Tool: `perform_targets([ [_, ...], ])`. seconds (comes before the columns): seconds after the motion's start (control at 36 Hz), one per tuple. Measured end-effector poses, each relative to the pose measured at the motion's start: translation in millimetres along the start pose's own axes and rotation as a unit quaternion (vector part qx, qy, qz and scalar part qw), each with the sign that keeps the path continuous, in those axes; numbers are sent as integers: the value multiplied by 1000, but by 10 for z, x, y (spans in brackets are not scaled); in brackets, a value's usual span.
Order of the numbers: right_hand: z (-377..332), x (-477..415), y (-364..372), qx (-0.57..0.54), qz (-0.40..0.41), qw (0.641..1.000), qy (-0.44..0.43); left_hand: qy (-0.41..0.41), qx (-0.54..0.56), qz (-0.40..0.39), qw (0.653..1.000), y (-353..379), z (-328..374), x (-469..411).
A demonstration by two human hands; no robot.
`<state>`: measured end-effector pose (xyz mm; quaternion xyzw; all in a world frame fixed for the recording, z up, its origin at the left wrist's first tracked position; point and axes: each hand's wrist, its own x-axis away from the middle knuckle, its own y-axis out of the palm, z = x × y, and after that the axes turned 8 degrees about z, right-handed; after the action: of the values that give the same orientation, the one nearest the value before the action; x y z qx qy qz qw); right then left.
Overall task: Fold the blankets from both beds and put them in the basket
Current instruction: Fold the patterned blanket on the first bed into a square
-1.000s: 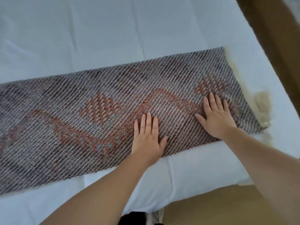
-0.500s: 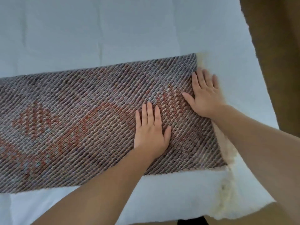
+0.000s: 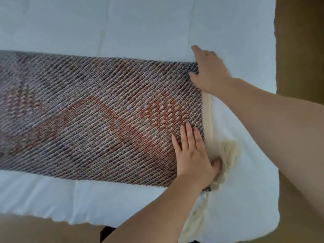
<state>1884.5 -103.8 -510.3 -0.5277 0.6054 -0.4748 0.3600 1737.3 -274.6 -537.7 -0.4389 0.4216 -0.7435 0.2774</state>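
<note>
1. Reference. We take the cream tassel at the blanket's near right corner as the landmark for every place below.
2. The blanket, a grey-brown weave with an orange figure, lies flat as a long band on the bed. It runs leftward from the tassel and out of view. Its cream edging rises from the tassel toward the far side. We judge the narrow band to be a blanket already doubled lengthwise.
3. The left grip sits just left of the tassel, palm down on the weave. Its fingers are straight and together, its thumb touches the tassel's strands, and it holds nothing. We read it as a weight that pins the near corner so the layers cannot slide.
4. The right grip lies beyond the tassel, on the far corner at the other end of the edging. Its thumb rests on the weave and its loosely bent fingers reach past the edge over the sheet. We cannot tell whether it pinches the corner or merely rests there, since the hand itself hides the edge.
5. With both grips at this short end, we judge that the end is being squared. The next fold would probably carry it leftward, away from the tassel, and loose strands could get trapped inside.
6. No basket shows in this view, so we place the task well short of completion.
</note>
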Motion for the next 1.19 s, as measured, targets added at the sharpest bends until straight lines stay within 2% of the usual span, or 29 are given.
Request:
perform_targets([
  [0.17, 57, -217, -25, -5, -32, 996, 79, -77, 57, -17, 995, -138, 186, -56],
  [0.33, 47, -201, -203, -53, -14, 996, 76, -61, 46, -14, 997, -321, 27, 64],
  [0.5, -164, -144, -521, -93, -7, 993, 70, -171, 150, 22, 974, -652, -260, 68],
  [0.61, -322, -113, -787, -125, -10, 989, 73, -196, 206, 44, 958, -855, -358, 203],
  [0.86, -799, 224, -1392, -158, -16, 981, 109, -229, 164, 99, 954, -1505, -758, 917],
  [1.19, -1959, 553, -2404, -254, -11, 955, 156, -252, 94, 170, 948, -2765, -1530, 2099],
])
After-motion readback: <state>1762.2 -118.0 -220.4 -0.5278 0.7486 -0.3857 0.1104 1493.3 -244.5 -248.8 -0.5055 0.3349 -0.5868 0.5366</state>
